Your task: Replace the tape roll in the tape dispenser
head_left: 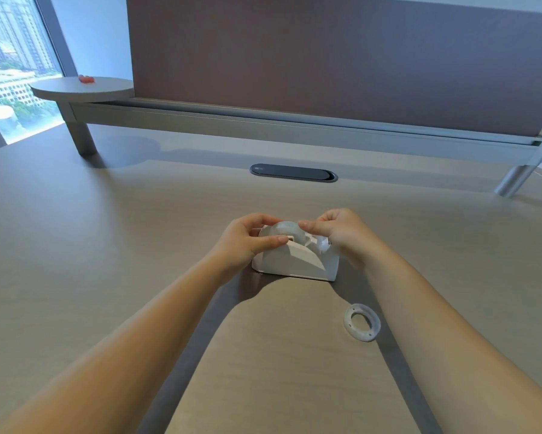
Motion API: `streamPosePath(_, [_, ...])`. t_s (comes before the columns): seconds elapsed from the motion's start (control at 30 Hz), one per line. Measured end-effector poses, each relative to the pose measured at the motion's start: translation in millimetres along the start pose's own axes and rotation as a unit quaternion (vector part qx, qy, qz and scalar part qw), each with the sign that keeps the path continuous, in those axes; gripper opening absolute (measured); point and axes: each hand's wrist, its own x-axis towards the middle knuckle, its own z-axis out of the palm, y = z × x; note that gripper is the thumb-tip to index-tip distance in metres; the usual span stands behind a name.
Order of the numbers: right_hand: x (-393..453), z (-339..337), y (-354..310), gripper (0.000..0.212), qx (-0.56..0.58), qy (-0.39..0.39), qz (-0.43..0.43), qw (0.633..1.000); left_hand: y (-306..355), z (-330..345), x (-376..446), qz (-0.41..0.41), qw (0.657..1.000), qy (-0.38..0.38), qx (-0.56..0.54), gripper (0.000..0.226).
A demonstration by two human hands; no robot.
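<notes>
A white tape dispenser (298, 264) stands on the wooden desk in front of me. A clear tape roll (287, 228) sits in its top, partly hidden by my fingers. My left hand (247, 239) grips the roll from the left, thumb across its near side. My right hand (335, 230) pinches the roll's right edge with thumb and forefinger, above the dispenser's cutter end. An empty white tape ring (361, 322) lies flat on the desk, near right of the dispenser, beside my right forearm.
A dark oval cable hatch (293, 172) is set into the desk behind the dispenser. A partition panel on a metal rail (294, 126) closes off the far edge. A small round shelf (81, 88) with a red object stands at the far left by the window.
</notes>
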Motion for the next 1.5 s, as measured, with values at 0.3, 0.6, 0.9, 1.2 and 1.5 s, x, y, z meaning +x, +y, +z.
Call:
streamPosePath(0.3, [4,-37,7,0.02,0.121,0.011,0.071,0.99,0,1,0,-0.009,1.0,0.009,-0.005,0.018])
streamPosePath(0.6, [-1,-50,35,0.021,0.104,0.017,0.102,0.989,1,1,-1,-0.013,1.0,0.013,0.006,0.017])
streamPosePath(0.9, [-7,-26,45,0.034,0.025,0.065,0.083,0.994,2,4,-3,-0.012,0.999,0.025,0.017,0.017])
streamPosePath(1.2, [-8,-20,51,0.023,-0.003,0.083,0.075,0.994,-1,6,-4,-0.006,0.999,0.03,0.012,0.023])
streamPosePath(1.5, [-16,-19,40,0.007,0.043,0.166,-0.039,0.984,10,10,-4,-0.003,0.991,0.069,0.112,0.055])
